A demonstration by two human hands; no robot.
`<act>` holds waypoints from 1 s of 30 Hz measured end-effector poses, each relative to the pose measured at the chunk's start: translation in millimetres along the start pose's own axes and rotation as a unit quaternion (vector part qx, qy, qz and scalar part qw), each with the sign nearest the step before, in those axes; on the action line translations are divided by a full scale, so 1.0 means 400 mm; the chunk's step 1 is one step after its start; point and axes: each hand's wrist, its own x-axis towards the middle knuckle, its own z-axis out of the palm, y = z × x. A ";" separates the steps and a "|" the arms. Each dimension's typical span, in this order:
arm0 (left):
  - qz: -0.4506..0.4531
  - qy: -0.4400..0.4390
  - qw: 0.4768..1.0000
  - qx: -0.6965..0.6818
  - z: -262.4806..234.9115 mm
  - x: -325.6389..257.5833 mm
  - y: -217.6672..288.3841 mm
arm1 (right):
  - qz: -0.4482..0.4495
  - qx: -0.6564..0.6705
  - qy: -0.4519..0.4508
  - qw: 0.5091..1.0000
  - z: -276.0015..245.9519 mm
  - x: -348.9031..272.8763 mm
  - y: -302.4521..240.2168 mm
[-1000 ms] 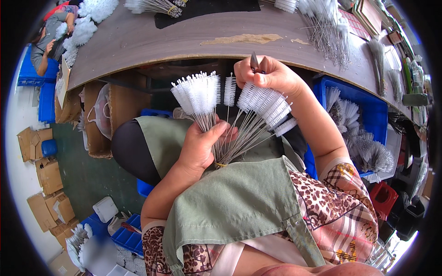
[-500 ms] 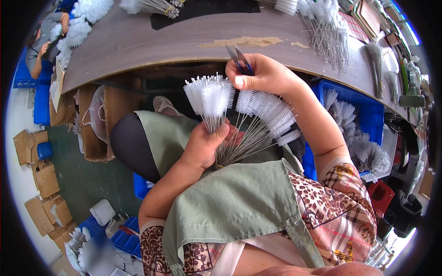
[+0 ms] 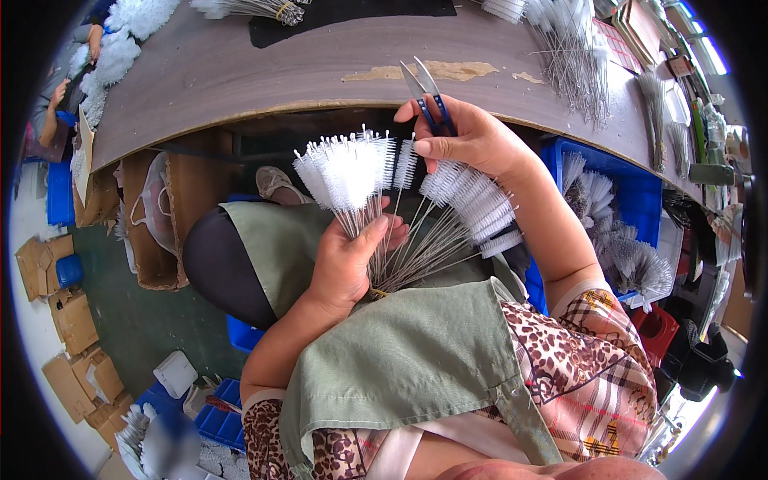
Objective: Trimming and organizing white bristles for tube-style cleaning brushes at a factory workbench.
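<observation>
My left hand [image 3: 344, 258] is closed around the wire stems of a cluster of white-bristled tube brushes [image 3: 344, 172], held upright above my lap. More brushes of the same bundle [image 3: 474, 202] fan out to the right, and a yellow band [image 3: 378, 293] gathers all the stems at the bottom. Between the two groups one brush [image 3: 406, 166] stands apart, its tip close to my right fingertips; whether they touch it is unclear. Blue-handled thread snips [image 3: 432, 100] sit in my right hand [image 3: 474, 138], blades parted and pointing up and away from me.
Beyond my hands runs a brown worktable [image 3: 296, 80] with a worn patch, a black mat [image 3: 352, 20] and piles of brushes [image 3: 564, 56]. A blue bin [image 3: 640, 184] with brushes stands at right. Cardboard boxes [image 3: 164, 232] are at left; another person [image 3: 56, 104] sits at far left.
The snips have swung more upright and show more of their blades. One brush now stands separate from the right-hand fan. The left cluster has spread and shifted slightly left.
</observation>
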 end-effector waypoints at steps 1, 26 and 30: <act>0.006 0.006 1.000 0.009 0.006 -0.001 0.002 | -0.002 -0.015 -0.012 1.000 -0.003 0.002 0.006; 0.060 0.057 0.992 0.098 0.015 -0.003 0.009 | -0.163 -0.081 0.167 0.969 0.040 -0.069 -0.106; 0.083 0.067 0.990 0.088 0.007 0.002 0.006 | 0.015 -0.074 -0.016 0.997 0.130 -0.163 -0.127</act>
